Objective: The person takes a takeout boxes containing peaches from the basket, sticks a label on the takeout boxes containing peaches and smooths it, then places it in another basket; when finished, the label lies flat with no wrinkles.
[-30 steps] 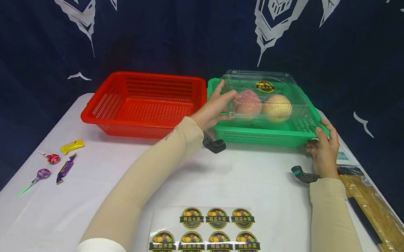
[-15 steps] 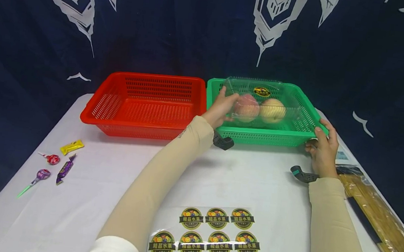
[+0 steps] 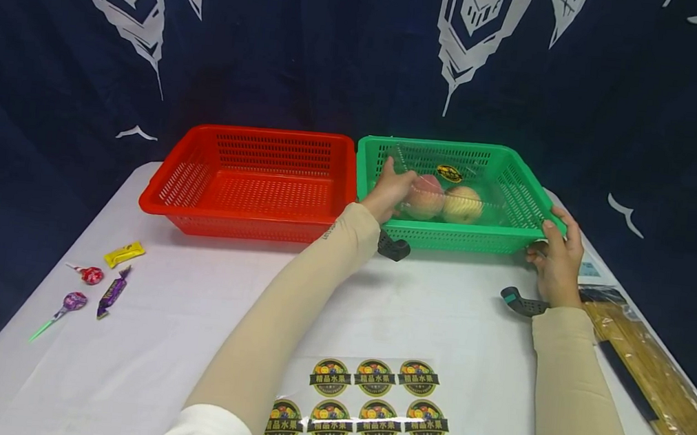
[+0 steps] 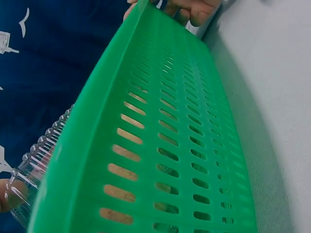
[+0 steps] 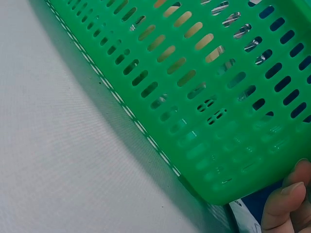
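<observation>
My left hand [image 3: 390, 190] grips the left end of a clear plastic fruit box [image 3: 416, 158], which sits tilted inside the green basket [image 3: 446, 238]. Through its lid show a pink-red round fruit [image 3: 426, 198] and a pale yellow one [image 3: 463, 205]; a black and gold sticker [image 3: 450, 173] is on top. At the basket's front right corner, my right hand [image 3: 559, 260] holds the rim, thumb on top. In the left wrist view the box's ribbed edge [image 4: 41, 155] shows beyond the basket wall. The right wrist view has my right fingertips [image 5: 286, 204] by the corner.
A red basket [image 3: 260, 227] stands against the green one on the left. Wrapped candies [image 3: 113, 291] and lollipops [image 3: 74, 301] lie at the table's left. A sheet of round stickers [image 3: 381, 417] is in front, and a plastic-wrapped wooden item [image 3: 652, 368] lies along the right edge.
My left hand has lowered the fruit box into the green basket, moving down and slightly right. My right hand has stayed on the basket's corner.
</observation>
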`<control>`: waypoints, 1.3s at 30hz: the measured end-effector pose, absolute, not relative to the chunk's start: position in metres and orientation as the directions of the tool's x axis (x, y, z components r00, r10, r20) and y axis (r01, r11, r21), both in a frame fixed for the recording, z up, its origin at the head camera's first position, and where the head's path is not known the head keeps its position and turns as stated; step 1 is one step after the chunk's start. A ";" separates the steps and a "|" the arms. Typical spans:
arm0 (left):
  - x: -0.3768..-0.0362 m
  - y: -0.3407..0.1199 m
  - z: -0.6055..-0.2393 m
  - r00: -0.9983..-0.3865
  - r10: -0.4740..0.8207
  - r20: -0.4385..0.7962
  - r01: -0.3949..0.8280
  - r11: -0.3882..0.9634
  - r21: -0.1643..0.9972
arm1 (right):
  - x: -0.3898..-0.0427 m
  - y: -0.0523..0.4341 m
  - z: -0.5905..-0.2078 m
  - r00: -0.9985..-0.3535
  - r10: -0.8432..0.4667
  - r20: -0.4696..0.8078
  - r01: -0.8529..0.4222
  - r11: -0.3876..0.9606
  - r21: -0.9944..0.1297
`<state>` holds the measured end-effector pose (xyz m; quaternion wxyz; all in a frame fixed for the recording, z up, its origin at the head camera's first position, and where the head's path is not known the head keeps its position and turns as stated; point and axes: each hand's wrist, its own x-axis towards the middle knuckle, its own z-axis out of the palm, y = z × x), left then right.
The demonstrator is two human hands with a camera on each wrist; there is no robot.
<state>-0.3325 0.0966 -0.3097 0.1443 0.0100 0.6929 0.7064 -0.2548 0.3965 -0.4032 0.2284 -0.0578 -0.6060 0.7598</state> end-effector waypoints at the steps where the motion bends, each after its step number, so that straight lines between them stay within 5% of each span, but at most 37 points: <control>1: -0.332 0.097 -0.310 -0.957 0.218 -0.189 -0.192 0.007 0.981 | -0.254 0.396 -0.403 -0.888 0.418 0.190 -0.278 -0.160 -0.947; 28: -0.337 0.099 -0.321 -0.978 0.158 -0.133 -0.136 -0.004 0.991 | -0.254 0.395 -0.404 -0.886 0.425 0.185 -0.272 -0.151 -0.950; 39: -0.338 0.097 -0.317 -0.956 0.175 -0.234 -0.241 -0.020 0.970 | -0.254 0.393 -0.403 -0.877 0.444 0.184 -0.266 -0.130 -0.955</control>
